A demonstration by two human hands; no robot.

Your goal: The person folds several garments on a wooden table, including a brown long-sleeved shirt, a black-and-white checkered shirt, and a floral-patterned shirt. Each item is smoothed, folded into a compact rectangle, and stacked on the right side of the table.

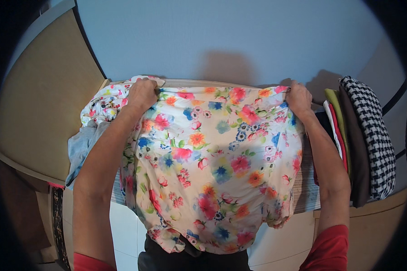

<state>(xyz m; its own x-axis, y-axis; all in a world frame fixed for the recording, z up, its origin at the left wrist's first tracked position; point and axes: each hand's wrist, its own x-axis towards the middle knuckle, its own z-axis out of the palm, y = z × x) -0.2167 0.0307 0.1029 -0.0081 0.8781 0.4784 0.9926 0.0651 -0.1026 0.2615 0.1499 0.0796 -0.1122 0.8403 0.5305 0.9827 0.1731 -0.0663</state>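
Note:
A white and cream garment with a bright flower print [207, 152] is stretched wide in front of me. My left hand [143, 95] grips its upper left corner, and my right hand [299, 98] grips the upper right corner. The far edge runs nearly straight between both fists. The near part hangs down over the ledge's front edge towards my dark trousers [196, 259]. What lies beneath the cloth is hidden.
A crumpled printed cloth [103, 103] and a light blue-grey cloth [79, 145] lie at the left, by a wooden panel [47, 95]. Folded clothes stand in a stack at the right, a black-and-white checked one [369, 135] outermost. A blue-grey wall [224, 37] rises behind the ledge [305, 196].

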